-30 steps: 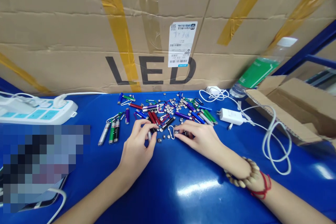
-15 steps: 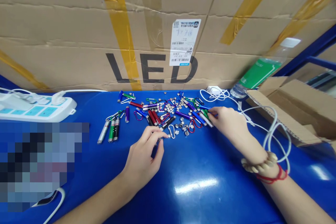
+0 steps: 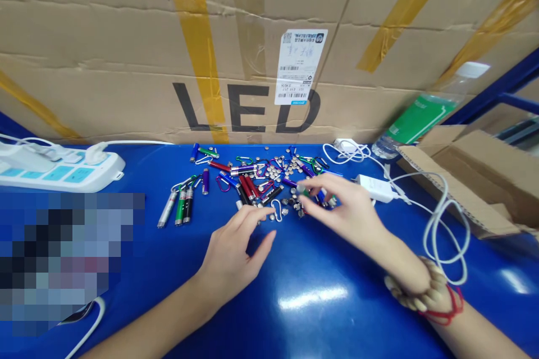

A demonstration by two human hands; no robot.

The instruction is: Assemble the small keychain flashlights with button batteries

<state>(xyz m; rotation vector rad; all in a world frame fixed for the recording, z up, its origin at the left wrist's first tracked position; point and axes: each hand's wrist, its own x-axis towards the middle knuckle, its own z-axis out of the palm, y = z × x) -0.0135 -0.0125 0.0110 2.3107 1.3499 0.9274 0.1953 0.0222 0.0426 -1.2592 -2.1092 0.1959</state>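
Observation:
My left hand (image 3: 236,244) hovers low over the blue table, thumb and fingers apart, with nothing visible between them. Its index fingertip is close to a silver carabiner clip (image 3: 277,210). My right hand (image 3: 341,205) pinches a small green penlight tube (image 3: 304,192), blurred and partly hidden by the fingers. Beneath and behind the right hand lie blue and green tubes. In the pile are red penlight tubes (image 3: 248,186), a black tube (image 3: 273,195), a purple carabiner (image 3: 223,183) and many loose button cells (image 3: 275,172).
Three assembled penlights (image 3: 183,207) with clips lie left of the pile. A white power strip (image 3: 96,174) stands far left. At right are a white charger (image 3: 374,188) with coiled cable, a bottle (image 3: 421,118) and an open carton (image 3: 458,190). A large cardboard box (image 3: 126,67) backs the table.
My right hand has moved left from the tubes at the pile's right side, carrying the green penlight tube. My left hand has shifted slightly right, its thumb and fingers opening. The white charger is now uncovered.

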